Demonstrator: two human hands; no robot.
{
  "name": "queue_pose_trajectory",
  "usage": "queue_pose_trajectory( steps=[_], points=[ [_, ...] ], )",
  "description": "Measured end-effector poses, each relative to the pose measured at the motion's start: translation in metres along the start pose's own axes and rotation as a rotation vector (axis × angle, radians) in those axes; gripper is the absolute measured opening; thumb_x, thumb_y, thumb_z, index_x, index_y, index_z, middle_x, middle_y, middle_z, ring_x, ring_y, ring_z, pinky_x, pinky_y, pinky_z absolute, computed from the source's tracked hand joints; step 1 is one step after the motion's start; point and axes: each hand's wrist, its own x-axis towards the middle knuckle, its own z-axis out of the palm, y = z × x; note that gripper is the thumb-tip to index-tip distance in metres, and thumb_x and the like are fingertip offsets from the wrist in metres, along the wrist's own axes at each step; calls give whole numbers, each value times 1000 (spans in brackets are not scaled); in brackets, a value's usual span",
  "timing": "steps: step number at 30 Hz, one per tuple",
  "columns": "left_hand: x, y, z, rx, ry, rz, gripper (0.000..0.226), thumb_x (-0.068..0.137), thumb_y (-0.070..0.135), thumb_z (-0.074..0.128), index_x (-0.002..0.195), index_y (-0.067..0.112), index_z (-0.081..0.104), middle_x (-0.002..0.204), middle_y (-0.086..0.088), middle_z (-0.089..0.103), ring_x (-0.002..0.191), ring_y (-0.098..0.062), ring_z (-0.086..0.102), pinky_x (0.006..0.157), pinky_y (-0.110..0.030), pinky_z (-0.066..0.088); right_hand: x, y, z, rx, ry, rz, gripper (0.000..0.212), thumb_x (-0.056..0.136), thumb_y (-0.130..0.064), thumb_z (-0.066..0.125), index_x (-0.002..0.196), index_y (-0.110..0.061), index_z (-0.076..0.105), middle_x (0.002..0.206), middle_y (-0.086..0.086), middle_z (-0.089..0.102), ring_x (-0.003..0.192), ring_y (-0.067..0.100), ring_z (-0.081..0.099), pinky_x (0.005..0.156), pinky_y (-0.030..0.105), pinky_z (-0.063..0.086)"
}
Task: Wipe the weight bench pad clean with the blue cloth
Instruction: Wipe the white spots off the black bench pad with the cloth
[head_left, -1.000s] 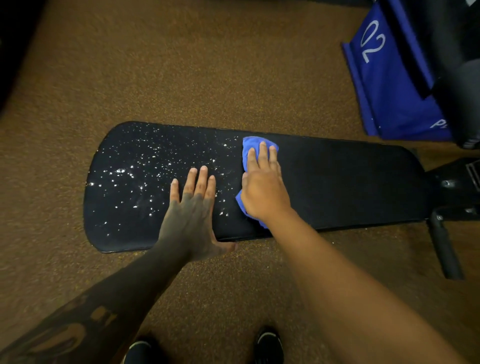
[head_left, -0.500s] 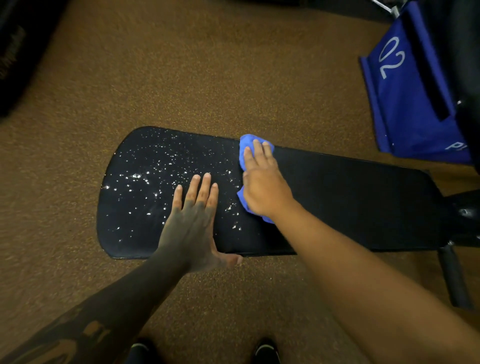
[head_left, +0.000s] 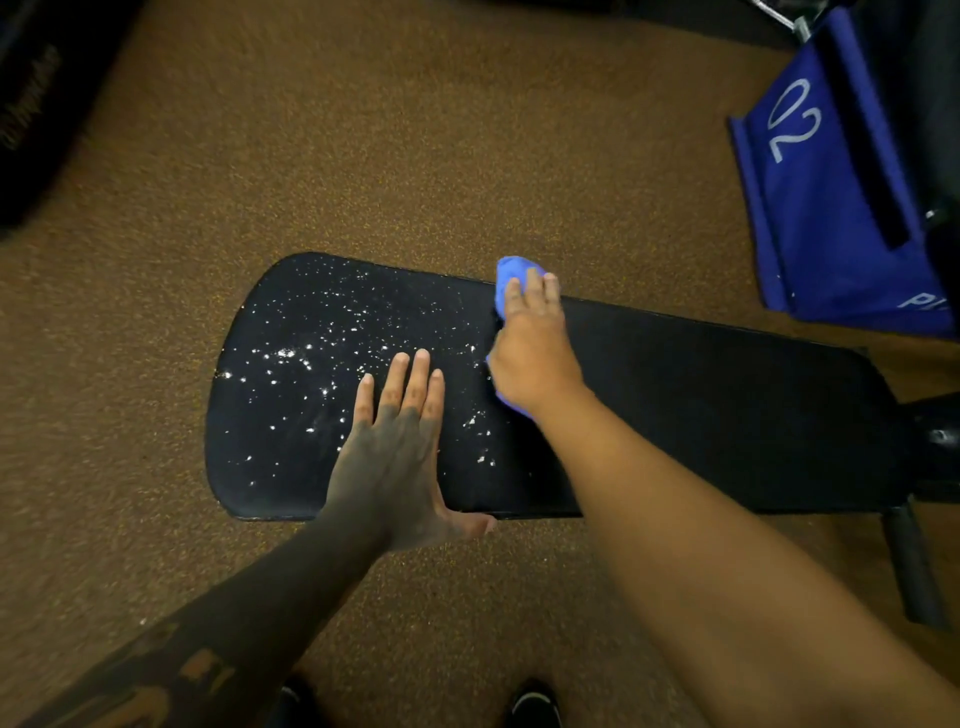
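**Inspector:** Right hand (head_left: 535, 358) lies palm-down, fingers nearly straight, pressing the blue cloth (head_left: 506, 286) onto the weight bench pad (head_left: 727, 415) at its far edge, about mid-length. The cloth is bunched, with only its far and near ends showing past the hand.

**Assistant:** And the other hand?

**Inspector:** Left hand (head_left: 395, 452) is spread flat on the pad's near edge, holding nothing, thumb hanging off the rim. It sits on the unwiped portion.

**Assistant:** Risks?

**Inspector:** In my judgement, three. A wadded cloth offers little clean face, so it may smear the droplets (head_left: 306, 358) instead of lifting them. A stroke off the far edge may flick residue onto the floor (head_left: 415, 156). The bracing palm covers wet surface that could be missed.

**Assistant:** Materials?

**Inspector:** Pad: black, smooth-looking upholstery, long, rounded at the speckled end. Cloth: soft, crumpled. Floor: brown, flecked, granular.
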Motion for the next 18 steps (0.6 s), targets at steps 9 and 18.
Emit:
queue_pose_trajectory(
  steps=[9, 18],
  points=[
    [0, -1, -1, -16, 6, 4, 155, 50, 106, 28, 155, 1, -17, 164, -18, -29, 152, -33, -27, 125, -57, -6, 6, 7, -7, 44, 6, 98, 72, 87, -12, 52, 148, 0, 16, 159, 20, 3, 147, 35, -4, 120, 39, 5],
    [-1, -4, -3, 11, -17, 27, 154, 52, 107, 28, 154, 2, -22, 162, -17, -34, 151, -33, -30, 125, -56, -6, 0, 19, -16, 58, -14, 158, 70, 89, -12, 49, 149, -2, 14, 160, 19, -1, 147, 33, -7, 120, 39, 6]
  ],
)
